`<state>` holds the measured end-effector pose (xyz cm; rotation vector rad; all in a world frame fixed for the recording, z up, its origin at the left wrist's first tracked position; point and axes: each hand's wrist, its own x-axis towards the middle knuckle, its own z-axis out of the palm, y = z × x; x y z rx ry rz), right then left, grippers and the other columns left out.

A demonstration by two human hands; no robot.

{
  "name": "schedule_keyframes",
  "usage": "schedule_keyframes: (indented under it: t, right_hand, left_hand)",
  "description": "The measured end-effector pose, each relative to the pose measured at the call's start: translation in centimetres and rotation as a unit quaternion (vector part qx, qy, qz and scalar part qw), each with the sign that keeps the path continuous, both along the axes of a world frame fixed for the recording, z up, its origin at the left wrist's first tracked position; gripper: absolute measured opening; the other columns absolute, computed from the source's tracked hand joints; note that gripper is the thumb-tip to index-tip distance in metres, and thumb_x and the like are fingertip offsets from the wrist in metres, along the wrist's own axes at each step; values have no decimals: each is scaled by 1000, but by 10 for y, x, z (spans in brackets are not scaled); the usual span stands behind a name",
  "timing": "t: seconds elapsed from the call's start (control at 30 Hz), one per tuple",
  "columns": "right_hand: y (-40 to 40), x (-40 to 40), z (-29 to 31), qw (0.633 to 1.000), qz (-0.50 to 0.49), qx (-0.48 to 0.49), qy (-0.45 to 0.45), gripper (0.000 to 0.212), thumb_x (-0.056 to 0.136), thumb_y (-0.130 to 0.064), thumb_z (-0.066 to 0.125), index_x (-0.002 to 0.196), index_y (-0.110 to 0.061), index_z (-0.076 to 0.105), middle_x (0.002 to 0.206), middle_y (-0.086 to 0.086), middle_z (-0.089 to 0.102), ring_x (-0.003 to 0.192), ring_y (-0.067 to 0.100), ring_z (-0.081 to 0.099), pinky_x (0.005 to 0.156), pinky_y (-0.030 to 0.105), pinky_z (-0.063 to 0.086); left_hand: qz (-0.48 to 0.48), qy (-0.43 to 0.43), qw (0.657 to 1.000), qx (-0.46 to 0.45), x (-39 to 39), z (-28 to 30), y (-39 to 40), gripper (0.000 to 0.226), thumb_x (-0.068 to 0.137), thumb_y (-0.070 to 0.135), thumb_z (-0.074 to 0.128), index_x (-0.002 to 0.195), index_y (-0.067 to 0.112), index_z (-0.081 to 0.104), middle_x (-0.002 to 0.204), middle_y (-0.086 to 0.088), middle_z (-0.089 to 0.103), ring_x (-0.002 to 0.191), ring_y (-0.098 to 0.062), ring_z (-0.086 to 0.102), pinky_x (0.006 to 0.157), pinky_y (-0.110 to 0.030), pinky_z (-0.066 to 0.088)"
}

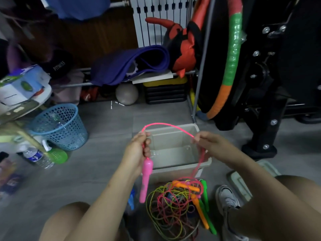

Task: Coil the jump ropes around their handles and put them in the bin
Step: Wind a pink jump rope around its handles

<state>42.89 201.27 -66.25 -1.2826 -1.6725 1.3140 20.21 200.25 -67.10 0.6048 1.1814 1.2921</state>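
Head view looks down on a person crouched over the grey floor (107,129). Left hand (137,152) curls its grip round the thin pink plastic cord (166,125) just above the pink plastic handle (145,181), which hangs straight down. Right hand (206,141) pinches the same cord further along, so a short arch spans between them above the empty beige plastic bin (196,129); held taut like this, the cord looks ready for winding onto the handle. From the right hand it trails down into a tangled pile of yellow, pink and green ropes (170,206) with orange handles (199,204) and green handles (205,195), just in front of the bin.
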Motion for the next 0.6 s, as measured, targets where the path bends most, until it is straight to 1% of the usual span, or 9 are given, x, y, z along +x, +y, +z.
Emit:
schedule_keyframes:
  t: [0.1,0.17,0.2,0.27,0.33,0.4,0.43,0.5,0.6]
  right_hand:
    - [-2,-16,10,988,-3,21,156,16,95,-9,46,89,-7,60,81,6,57,74,5,64,54,25,54]
    - [0,-24,16,975,-25,34,219,14,92,-13,49,89,-10,62,86,8,59,81,10,66,58,30,56]
    - [2,-26,18,970,-41,41,236,14,92,-14,49,90,-11,63,86,8,60,82,12,66,59,32,57]
    - [6,-27,14,966,-82,47,242,15,93,-16,50,93,-15,65,86,5,62,85,14,66,64,30,56]
    - [9,-28,1,972,-108,26,208,21,91,-34,51,99,-20,64,91,2,63,93,18,65,79,32,55]
    - [7,-35,-15,986,-73,-67,138,57,82,-64,46,110,-16,60,99,5,66,101,23,64,95,38,49]
    - [3,-40,-23,985,-25,-135,102,68,85,-68,36,116,-12,58,99,7,68,102,22,65,98,35,47]
    - [-9,-46,-30,979,66,-192,35,65,98,-53,20,114,-6,61,88,7,69,88,13,67,86,18,47]
    - [-14,-37,-27,989,94,-98,-62,48,101,-39,26,87,-16,66,69,0,60,68,9,57,72,18,44]
  left_hand:
    - [-160,149,975,42,20,-5,-9,6,87,22,63,93,21,62,75,9,58,53,-2,46,45,-13,32]
    - [-300,227,924,69,28,-9,-13,25,80,28,68,105,25,65,92,15,66,74,3,61,61,-13,45]
    - [-330,258,905,78,33,-10,-14,22,84,25,67,106,23,65,99,12,67,79,7,61,67,-12,46]
    - [-312,287,902,81,41,-7,-15,9,94,14,56,94,16,65,89,4,68,62,11,55,58,-7,40]
    - [-248,239,937,63,44,-3,-14,21,98,9,46,86,12,63,75,0,66,46,4,46,44,-7,33]
    - [-199,147,967,57,39,1,-8,24,99,10,43,88,9,64,67,0,67,47,1,40,40,-8,28]
    - [-184,117,974,59,34,2,-5,25,99,11,42,90,8,65,66,1,68,48,0,40,39,-9,26]
    - [-157,122,978,60,25,2,1,27,100,14,41,91,9,66,66,2,70,47,0,40,39,-10,23]
    - [-76,143,986,45,15,4,5,30,101,17,40,83,10,63,56,4,67,48,-1,49,44,-12,28]
